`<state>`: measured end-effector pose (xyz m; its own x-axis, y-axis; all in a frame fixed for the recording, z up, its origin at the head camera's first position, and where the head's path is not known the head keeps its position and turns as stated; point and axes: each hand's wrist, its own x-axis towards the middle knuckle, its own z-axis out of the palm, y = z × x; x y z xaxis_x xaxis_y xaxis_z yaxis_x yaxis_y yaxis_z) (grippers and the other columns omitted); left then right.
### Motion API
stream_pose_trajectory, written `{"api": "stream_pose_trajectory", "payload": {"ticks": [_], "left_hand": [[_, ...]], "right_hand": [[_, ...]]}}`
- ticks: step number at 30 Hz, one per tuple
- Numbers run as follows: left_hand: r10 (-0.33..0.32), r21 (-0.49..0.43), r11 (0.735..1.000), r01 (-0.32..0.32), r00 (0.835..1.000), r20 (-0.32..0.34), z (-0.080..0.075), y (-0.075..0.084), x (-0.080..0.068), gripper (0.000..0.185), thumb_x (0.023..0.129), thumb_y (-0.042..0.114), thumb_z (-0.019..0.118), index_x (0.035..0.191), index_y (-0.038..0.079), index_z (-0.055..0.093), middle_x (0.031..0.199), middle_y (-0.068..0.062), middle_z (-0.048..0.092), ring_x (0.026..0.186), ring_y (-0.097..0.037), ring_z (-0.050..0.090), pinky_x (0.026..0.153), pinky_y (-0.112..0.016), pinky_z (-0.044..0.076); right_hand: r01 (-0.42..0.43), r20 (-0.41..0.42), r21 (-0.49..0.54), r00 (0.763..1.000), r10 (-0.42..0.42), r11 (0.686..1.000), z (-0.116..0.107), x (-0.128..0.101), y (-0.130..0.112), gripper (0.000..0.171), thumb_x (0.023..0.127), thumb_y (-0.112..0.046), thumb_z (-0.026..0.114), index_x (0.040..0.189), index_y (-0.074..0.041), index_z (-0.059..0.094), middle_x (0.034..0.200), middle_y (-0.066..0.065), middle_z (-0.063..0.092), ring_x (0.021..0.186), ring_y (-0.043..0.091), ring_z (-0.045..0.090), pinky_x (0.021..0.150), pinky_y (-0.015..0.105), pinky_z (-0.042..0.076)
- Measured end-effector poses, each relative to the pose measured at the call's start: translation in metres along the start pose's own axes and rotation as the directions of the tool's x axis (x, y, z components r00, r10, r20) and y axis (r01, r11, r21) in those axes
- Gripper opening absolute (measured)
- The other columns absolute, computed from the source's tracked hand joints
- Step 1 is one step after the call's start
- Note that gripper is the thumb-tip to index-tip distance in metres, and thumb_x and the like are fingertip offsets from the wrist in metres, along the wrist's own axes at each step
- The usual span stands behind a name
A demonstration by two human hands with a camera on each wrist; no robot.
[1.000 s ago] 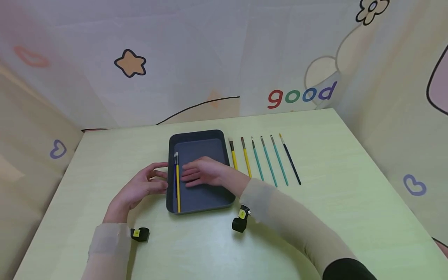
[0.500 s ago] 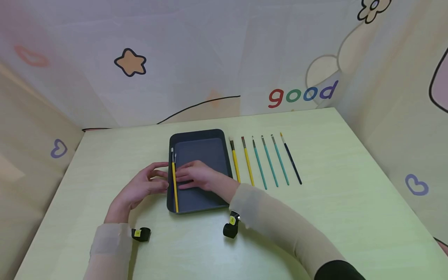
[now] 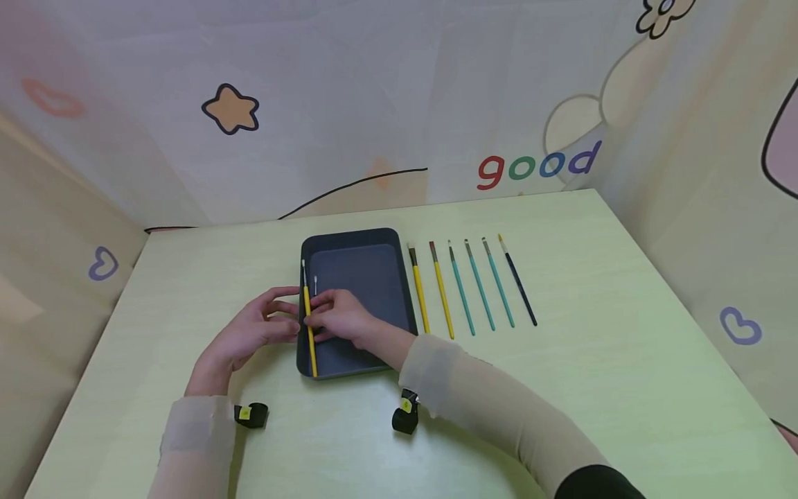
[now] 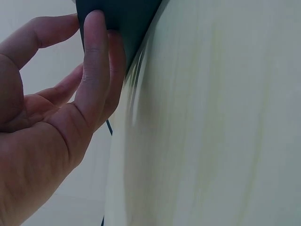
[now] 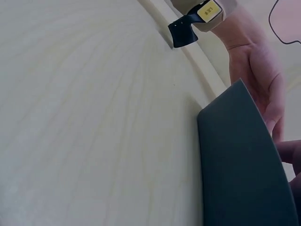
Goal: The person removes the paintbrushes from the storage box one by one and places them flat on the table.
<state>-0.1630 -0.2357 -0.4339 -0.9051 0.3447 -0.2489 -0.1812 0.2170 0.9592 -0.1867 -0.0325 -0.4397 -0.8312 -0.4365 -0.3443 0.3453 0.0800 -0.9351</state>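
Observation:
A dark grey tray (image 3: 364, 267) lies on the table. In the head view my left hand (image 3: 255, 322) touches its left wall from outside; the left wrist view shows slightly bent fingertips (image 4: 95, 28) against that wall. Inside the tray, a yellow-handled paintbrush (image 3: 313, 357) leans along the left side. My right hand (image 3: 346, 320) reaches in from the right and pinches its handle with thumb and fingers. Just right of it shows the pale tip of a second paintbrush (image 3: 315, 281), its handle hidden under the hand. The tray wall (image 5: 240, 165) hides part of my right hand in the right wrist view.
Right of the tray lies a row of paintbrushes: two yellow (image 3: 419, 287), several teal (image 3: 480, 287) and one dark blue (image 3: 520, 287). A pale wooden table (image 3: 592, 388) bears everything. A printed curtain (image 3: 349, 104) stands behind and at both sides.
My right hand has moved left within the tray and its fingers have curled. The yellow paintbrush has shifted left against the tray wall, away from the second one. My left hand has stayed put.

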Motion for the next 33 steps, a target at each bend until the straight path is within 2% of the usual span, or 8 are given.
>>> {"api": "stream_pose_trajectory", "payload": {"ticks": [5,10,15,22,33], "left_hand": [[0.0,0.006,1.0,0.0,1.0,-0.003,-0.001,-0.001,0.002,0.07,0.093,-0.003,0.064,0.156,0.003,0.033,0.13,-0.028,0.047,0.101,-0.025,0.067,0.09,-0.039,0.059],[0.001,0.011,1.0,-0.001,1.0,-0.006,-0.001,-0.001,0.001,0.07,0.093,-0.002,0.064,0.156,0.004,0.034,0.13,-0.028,0.047,0.102,-0.026,0.068,0.09,-0.039,0.059],[-0.01,0.019,1.0,0.01,1.0,-0.011,-0.001,-0.001,0.001,0.069,0.094,-0.002,0.064,0.156,0.005,0.034,0.132,-0.028,0.047,0.103,-0.029,0.067,0.09,-0.039,0.059],[-0.017,0.017,1.0,0.017,1.0,-0.017,0.0,-0.001,0.002,0.071,0.094,-0.002,0.064,0.157,0.006,0.034,0.133,-0.029,0.046,0.102,-0.028,0.066,0.09,-0.039,0.059],[-0.031,0.019,0.999,0.031,0.999,-0.028,0.001,0.0,0.002,0.071,0.094,-0.001,0.066,0.157,0.006,0.034,0.131,-0.027,0.046,0.1,-0.027,0.065,0.09,-0.038,0.059]], "right_hand": [[0.017,-0.021,-0.007,1.0,-0.017,1.0,0.003,-0.001,0.0,0.03,0.092,0.008,0.069,0.12,0.008,0.059,0.094,0.013,0.066,0.079,0.021,0.065,0.074,0.039,0.063],[0.019,-0.035,0.051,0.999,-0.017,0.999,0.001,-0.002,0.0,0.031,0.09,0.011,0.066,0.12,0.009,0.059,0.093,0.012,0.068,0.076,0.019,0.064,0.07,0.036,0.063],[-0.007,-0.048,0.108,0.999,0.013,0.994,-0.002,-0.001,0.0,0.031,0.09,0.01,0.066,0.12,0.007,0.06,0.094,0.01,0.067,0.076,0.018,0.064,0.07,0.036,0.063],[-0.024,-0.057,0.11,0.998,0.03,0.994,-0.01,-0.006,-0.004,0.034,0.091,0.006,0.066,0.124,0.006,0.058,0.1,0.013,0.066,0.08,0.02,0.065,0.074,0.036,0.063],[-0.018,-0.017,0.126,1.0,0.021,0.992,-0.026,-0.021,-0.018,0.036,0.095,0.002,0.064,0.13,0.006,0.056,0.108,0.016,0.065,0.085,0.02,0.062,0.077,0.034,0.062]]}}
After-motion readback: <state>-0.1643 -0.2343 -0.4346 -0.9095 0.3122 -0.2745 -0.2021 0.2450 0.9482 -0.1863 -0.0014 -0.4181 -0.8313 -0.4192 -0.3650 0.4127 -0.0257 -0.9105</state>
